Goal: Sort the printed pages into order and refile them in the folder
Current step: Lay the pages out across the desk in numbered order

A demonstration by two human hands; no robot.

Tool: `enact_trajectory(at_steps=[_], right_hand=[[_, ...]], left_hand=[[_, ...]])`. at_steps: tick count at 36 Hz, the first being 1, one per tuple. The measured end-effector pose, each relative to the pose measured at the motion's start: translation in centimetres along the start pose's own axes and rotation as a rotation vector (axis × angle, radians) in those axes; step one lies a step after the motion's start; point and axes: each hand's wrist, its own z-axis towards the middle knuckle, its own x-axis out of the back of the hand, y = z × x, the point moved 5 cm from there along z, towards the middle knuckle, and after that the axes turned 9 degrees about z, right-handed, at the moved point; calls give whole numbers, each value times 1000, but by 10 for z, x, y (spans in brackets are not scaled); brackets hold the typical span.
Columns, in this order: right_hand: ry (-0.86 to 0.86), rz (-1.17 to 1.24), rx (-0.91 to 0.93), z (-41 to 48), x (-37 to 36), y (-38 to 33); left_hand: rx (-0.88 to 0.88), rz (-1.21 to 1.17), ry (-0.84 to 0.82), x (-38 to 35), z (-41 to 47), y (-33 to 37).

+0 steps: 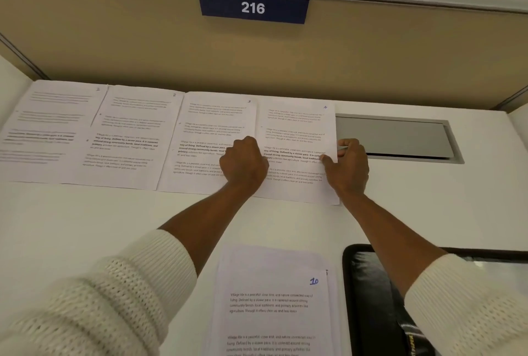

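Printed pages lie in a row along the back of the white desk: page 1 [48, 129], page 2 [131, 135], page 3 [205, 138] and page 4 [297, 132], each numbered by hand at its top right corner. My left hand [243, 162] grips the left edge of page 4, where it overlaps page 3. Page 4's right edge is pinched by my right hand [350, 165]. A stack of loose pages [274, 304] with page 10 on top lies near me. The black folder [371, 298] lies to the right of that stack, partly under my right arm.
A tan partition [257, 52] with a blue sign reading 216 [253, 7] closes off the back of the desk. A grey cable hatch [400, 138] is set into the desktop just right of page 4.
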Motion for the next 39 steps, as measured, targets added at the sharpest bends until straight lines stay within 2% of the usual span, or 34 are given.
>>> enact_trajectory(at_steps=[11,20,26,30,35,39], right_hand=[[-75,-68,47,9,-4,2],[-18,81,39,-13,17,6],[60,214,-11,-94,55,11],[31,272,-79,-168,78,22],[-31,182,-14,-253,98,34],[-84,64,-7,-300,101,47]], left_hand=[[8,15,5,2,-2,1],[-28,-54,24,8,-13,3],[-78,-148,-35,-2,-70,5],[-114,-199,-124,-18,-131,3],[-132,-210,-233,-41,-200,-2],[-133,-216,-259,-54,-243,-5]])
